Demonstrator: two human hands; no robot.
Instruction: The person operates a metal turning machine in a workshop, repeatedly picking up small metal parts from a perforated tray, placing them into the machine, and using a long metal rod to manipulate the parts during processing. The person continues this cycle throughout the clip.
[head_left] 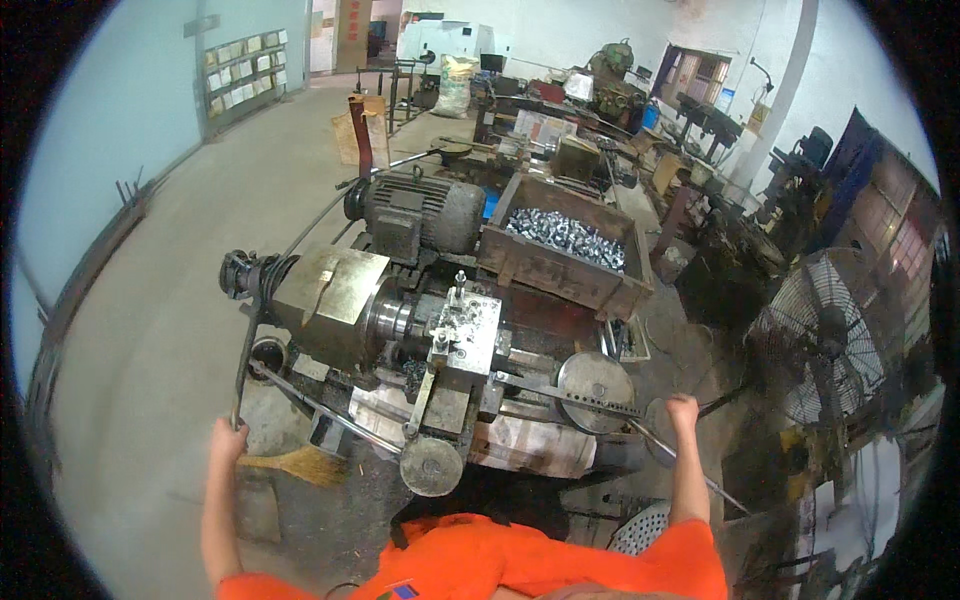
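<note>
My left hand (230, 436) is closed around the lower end of a long dark metal lever (247, 365), which rises along the left side of a greasy lathe headstock (330, 288). Out to the right, my right hand (683, 412) is a fist just past the end of a bar with a row of holes (570, 396); what it grips is hidden. Between my arms sits the lathe's tool post (468, 332), with metal chips around it. Two round metal discs, a near one (431, 468) and a larger one (596, 378), are fixed on arms in front of it.
Behind the lathe are an electric motor (425, 215) and a wooden box (560, 272) heaped with small shiny metal parts (567, 238). A straw broom (300, 464) lies by my left arm. A large caged fan (825, 335) stands at right. A bright rod (690, 468) slants past my right forearm.
</note>
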